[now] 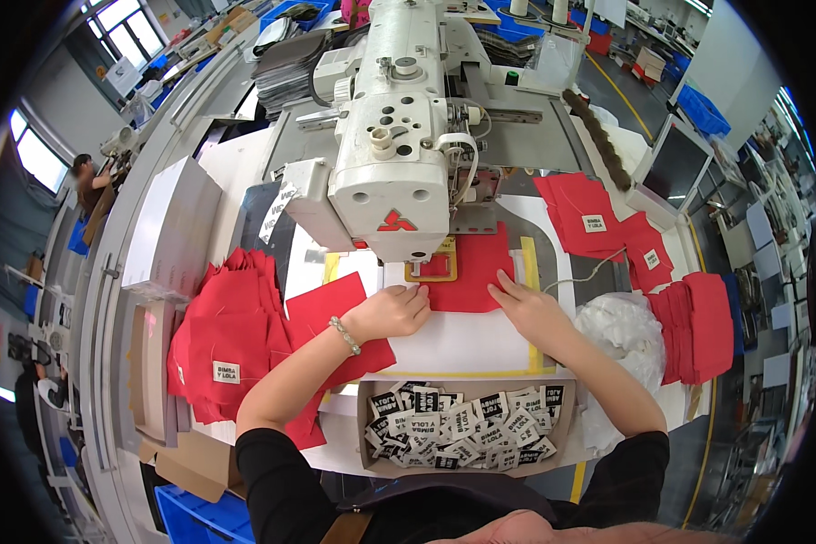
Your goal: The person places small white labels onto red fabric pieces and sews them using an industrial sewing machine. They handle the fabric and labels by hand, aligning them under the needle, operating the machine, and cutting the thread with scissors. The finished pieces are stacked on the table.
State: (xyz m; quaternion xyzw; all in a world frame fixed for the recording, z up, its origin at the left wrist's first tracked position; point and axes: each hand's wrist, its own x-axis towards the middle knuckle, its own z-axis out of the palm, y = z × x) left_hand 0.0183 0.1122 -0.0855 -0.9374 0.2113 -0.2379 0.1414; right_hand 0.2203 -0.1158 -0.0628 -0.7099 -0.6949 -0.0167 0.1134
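A red fabric piece (470,281) lies flat under the head of a white industrial sewing machine (394,172), partly covered by a small yellow clamp frame (444,260). My left hand (392,313) is closed, its curled fingertips at the piece's lower left edge beside the needle area; the exact grip is partly hidden. At the right edge, my right hand (533,311) rests with fingers stretched out and touching the cloth. Just left of my left forearm lie more red pieces (326,304). Below both hands, an open cardboard box (364,417) holds several black and white fabric labels (462,422).
A heap of labelled red pieces (227,335) stands at left, by a white carton (172,227). On the right are labelled red pieces (576,213), a crumpled clear plastic bag (618,335), a red stack (698,326) and a dark screen (678,163). Yellow tape (533,299) borders the work plate.
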